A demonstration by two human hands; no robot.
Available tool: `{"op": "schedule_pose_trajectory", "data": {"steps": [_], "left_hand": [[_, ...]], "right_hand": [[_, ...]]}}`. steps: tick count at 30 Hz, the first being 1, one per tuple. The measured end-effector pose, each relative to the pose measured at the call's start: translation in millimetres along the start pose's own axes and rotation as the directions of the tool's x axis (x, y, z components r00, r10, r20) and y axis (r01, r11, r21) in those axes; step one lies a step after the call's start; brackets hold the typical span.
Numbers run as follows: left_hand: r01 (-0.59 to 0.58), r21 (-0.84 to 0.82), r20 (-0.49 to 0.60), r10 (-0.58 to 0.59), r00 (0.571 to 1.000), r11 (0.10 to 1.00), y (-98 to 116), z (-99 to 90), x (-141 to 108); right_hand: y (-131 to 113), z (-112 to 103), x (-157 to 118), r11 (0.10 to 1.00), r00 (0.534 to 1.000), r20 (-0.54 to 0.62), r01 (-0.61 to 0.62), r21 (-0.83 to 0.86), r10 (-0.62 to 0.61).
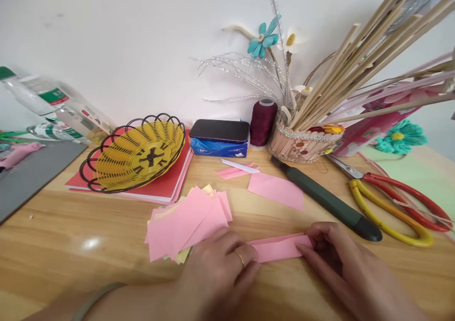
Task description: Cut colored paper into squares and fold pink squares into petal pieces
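A folded strip of pink paper (pixel 279 250) lies low over the wooden table, stretched between my two hands. My left hand (pixel 222 264), with a ring on one finger, is closed on the strip's left end. My right hand (pixel 337 259) pinches the right end between thumb and fingers. Just beyond my left hand rests a loose pile of pink paper pieces (pixel 186 224), with yellow and green edges showing underneath. Farther back are a single pink paper piece (pixel 277 189) and some narrow folded pink strips (pixel 234 170).
A yellow basket (pixel 167 141) stands on red paper sheets (pixel 176 188) at left. A phone (pixel 220 130) lies on a blue tissue pack (pixel 218 148), beside maroon thread (pixel 263 124). At right are a dark green utility knife (pixel 327 200), scissors (pixel 394 207) and a stick-filled pot (pixel 302 143).
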State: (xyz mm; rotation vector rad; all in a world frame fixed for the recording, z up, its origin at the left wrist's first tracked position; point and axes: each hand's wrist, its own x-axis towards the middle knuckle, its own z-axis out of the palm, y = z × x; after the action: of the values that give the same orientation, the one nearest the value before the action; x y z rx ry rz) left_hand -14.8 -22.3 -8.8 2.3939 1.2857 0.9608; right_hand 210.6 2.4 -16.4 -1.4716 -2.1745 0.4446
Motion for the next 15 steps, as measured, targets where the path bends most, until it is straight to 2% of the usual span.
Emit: {"op": "schedule_pose_trajectory", "data": {"steps": [8, 15], "left_hand": [[0.213, -0.105, 0.125, -0.2, 0.972, 0.971, -7.3, -2.6, 0.6], [0.169, -0.204, 0.137, -0.143, 0.98, 0.964, -4.8, -4.7, 3.3]], "right_hand": [[2.8, -1.9, 0.7, 1.0, 0.997, 0.07, 0.018, 0.02, -0.02], [10.0, -4.2, -1.8, 0.997, 0.994, 0.077, 0.076, 0.03, -0.078]]}}
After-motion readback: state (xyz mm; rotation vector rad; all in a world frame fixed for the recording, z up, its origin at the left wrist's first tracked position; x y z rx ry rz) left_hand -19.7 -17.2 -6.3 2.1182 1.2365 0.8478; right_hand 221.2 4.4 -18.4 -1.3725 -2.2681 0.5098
